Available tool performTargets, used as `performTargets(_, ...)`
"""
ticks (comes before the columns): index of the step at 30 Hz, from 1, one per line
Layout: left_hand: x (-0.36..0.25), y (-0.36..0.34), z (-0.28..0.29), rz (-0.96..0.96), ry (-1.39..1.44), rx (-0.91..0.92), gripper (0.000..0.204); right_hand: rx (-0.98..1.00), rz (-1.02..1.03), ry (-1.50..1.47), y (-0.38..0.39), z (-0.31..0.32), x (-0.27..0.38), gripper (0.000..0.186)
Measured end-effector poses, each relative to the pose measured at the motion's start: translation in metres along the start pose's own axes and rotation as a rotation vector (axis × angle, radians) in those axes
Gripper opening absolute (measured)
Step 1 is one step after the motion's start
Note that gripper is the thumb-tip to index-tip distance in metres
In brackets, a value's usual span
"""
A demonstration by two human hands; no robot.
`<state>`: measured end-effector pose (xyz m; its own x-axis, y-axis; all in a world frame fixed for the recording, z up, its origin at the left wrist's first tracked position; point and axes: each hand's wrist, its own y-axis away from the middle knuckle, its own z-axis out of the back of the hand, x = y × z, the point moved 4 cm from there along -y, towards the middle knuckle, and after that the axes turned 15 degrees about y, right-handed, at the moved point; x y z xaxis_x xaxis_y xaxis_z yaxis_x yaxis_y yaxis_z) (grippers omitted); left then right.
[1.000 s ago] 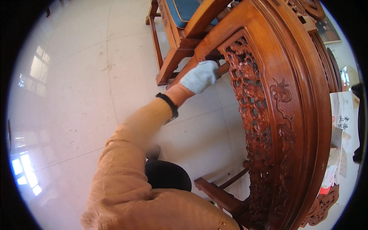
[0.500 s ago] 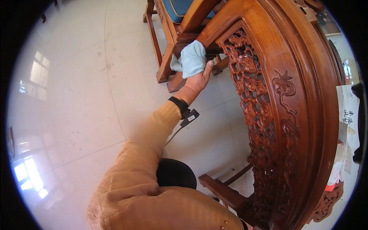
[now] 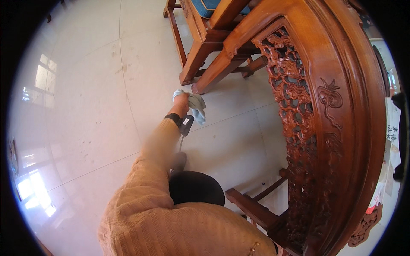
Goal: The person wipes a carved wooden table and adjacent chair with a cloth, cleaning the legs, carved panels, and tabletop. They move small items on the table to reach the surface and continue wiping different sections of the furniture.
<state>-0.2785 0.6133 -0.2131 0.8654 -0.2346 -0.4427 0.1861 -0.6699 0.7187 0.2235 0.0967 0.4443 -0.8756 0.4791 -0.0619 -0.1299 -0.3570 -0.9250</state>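
Observation:
My left hand is closed round a pale blue-green cloth, which hangs loosely down the right side of the fist. The hand is low, just short of the foot of a carved wooden table's leg, and apart from it. To the right stands the table's reddish-brown curved apron, with an openwork carved panel and a polished moulded edge. A black band with a small dark device is on my left wrist. My right hand is out of view.
A wooden chair with a blue cushion stands beyond the table leg. Another table leg juts out at the lower right. Papers lie on the tabletop at the far right. Glossy pale tiles cover the floor.
My left hand has come down and back from the top of the table leg, bringing the cloth with it. The cloth, spread over the fingers before, now dangles from the fist.

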Motion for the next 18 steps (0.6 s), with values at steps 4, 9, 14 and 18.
performTargets(4, 0.0, -0.009, 0.006, 0.007, 0.462, -0.056, 0.026, 0.056, -0.145, -0.018, -0.002, 0.001, -0.012, 0.054)
performTargets(9, 0.003, -0.022, -0.034, -0.158, 0.767, -0.015, 0.034, 0.074, 0.135, 0.403, -0.005, 0.009, -0.012, 0.049)
performTargets(14, 0.031, -0.055, -0.057, -0.177, 0.471, -0.136, 0.042, 0.124, 0.115, 0.542, -0.003, 0.018, -0.024, 0.043)
performTargets(18, 0.024, -0.081, -0.043, -0.215, -0.092, -0.061, 0.039, 0.128, 0.017, 0.421, -0.002, 0.016, -0.023, 0.042)
